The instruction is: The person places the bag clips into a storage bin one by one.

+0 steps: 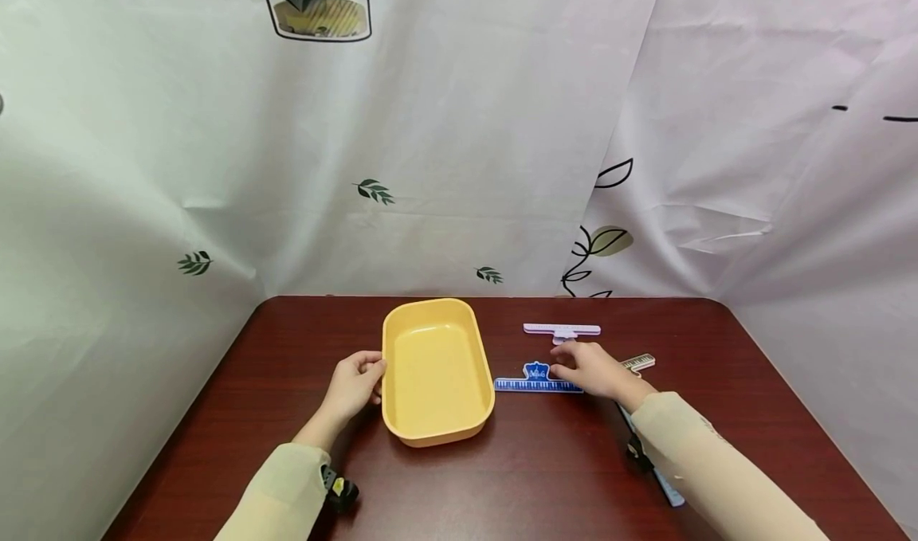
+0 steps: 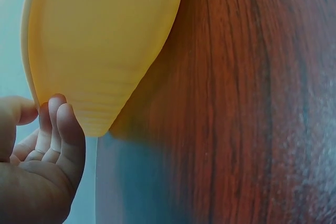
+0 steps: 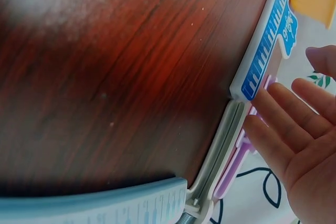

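My left hand [image 1: 356,382] pinches the left rim of a yellow plastic tray [image 1: 437,382], thumb on one side and fingertips on the other, as the left wrist view shows. Nothing lies inside the tray. To its right is a blue clip with a piano-key pattern [image 1: 538,386]. Over that clip's right end reaches my right hand [image 1: 591,370], fingers loosely extended and holding nothing in the right wrist view. Just beyond the fingertips is a purple clip [image 1: 562,330]. A whitish piano-key clip [image 1: 638,362] shows partly behind the right wrist.
A light blue clip [image 1: 670,489] lies partly hidden under the right forearm. All of this is on a dark red wooden table [image 1: 459,497]. White cloth printed with leaves [image 1: 466,166] hangs behind and at both sides of the table.
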The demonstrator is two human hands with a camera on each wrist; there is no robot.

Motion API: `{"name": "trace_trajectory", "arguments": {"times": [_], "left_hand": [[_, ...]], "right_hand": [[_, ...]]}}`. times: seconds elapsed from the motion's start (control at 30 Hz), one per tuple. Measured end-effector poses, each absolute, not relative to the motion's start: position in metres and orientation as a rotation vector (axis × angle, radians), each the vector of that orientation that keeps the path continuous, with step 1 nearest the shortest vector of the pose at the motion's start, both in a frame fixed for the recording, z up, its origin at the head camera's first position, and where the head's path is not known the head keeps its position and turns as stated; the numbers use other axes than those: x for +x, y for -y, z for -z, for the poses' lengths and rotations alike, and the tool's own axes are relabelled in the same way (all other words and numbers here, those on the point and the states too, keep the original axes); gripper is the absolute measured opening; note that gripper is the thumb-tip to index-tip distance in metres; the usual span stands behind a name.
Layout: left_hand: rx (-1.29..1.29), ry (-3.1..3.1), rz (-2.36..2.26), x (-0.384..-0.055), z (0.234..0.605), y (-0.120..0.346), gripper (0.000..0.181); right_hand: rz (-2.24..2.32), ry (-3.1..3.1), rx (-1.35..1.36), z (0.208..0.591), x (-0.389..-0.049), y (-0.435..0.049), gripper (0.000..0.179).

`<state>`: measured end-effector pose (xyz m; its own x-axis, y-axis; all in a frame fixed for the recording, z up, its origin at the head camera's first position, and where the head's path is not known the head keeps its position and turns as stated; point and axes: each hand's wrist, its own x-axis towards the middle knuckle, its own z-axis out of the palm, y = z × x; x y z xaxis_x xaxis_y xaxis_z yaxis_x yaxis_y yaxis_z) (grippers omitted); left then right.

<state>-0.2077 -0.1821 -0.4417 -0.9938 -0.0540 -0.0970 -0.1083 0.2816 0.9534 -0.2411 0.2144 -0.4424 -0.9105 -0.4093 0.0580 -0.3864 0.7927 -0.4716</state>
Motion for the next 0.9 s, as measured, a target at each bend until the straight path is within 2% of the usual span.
{"name": "trace_trajectory", "arguments": {"times": [0.9], "left_hand": [[-0.128,-2.498,-1.843,-0.206,0.454,0.184,0.029]], "right_hand": [[0.752,-2.891,-0.713,0.444,-0.238,-0.198,0.029]]}}
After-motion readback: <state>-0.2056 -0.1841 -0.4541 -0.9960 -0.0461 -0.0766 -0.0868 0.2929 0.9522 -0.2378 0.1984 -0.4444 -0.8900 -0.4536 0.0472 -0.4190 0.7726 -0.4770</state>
